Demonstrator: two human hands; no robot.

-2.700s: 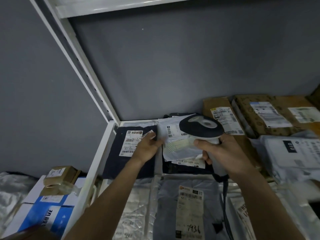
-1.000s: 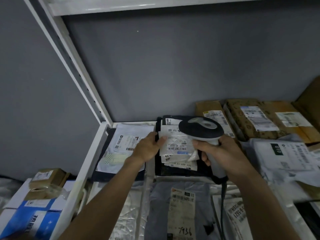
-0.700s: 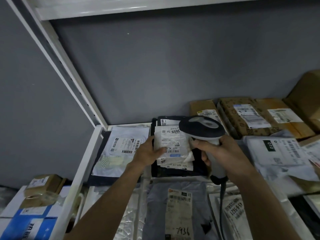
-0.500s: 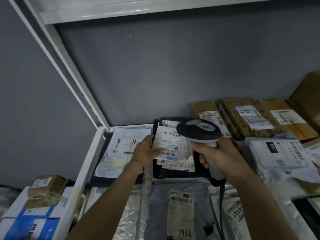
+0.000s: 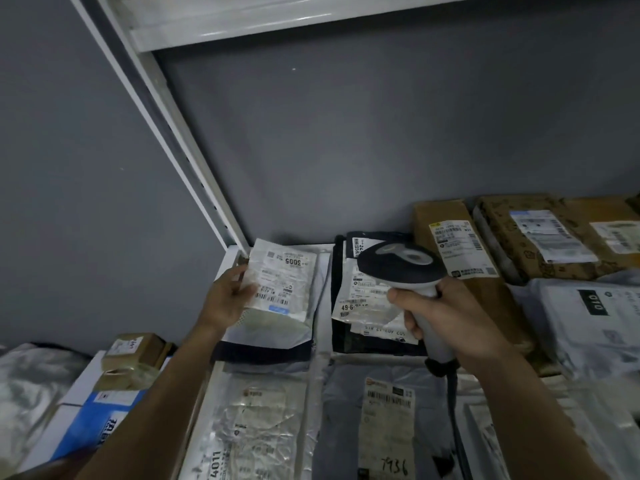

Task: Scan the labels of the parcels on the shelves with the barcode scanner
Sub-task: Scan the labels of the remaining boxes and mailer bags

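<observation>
Barcode scanner [image 5: 401, 263] head points left toward stacked parcels [image 5: 367, 299].

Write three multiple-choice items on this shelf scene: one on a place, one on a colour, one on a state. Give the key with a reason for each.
1. Where does the parcel marked 3005 lie?
A. at the shelf's left end, beside the white upright
B. on the brown boxes at the right
C. on the floor

2. What colour is the head of the barcode scanner?
A. red
B. dark, with a light grey inlay
C. yellow

3. What is the right hand doing?
A. hanging open and idle
B. pressing flat on a box
C. gripping the scanner's handle

Key: 1 A, the parcel sits on the pile next to the upright, with the left hand on its edge. 2 B, the top of the head is dark with a pale grey patch. 3 C, the fingers curl round the pale handle below the head.
</observation>
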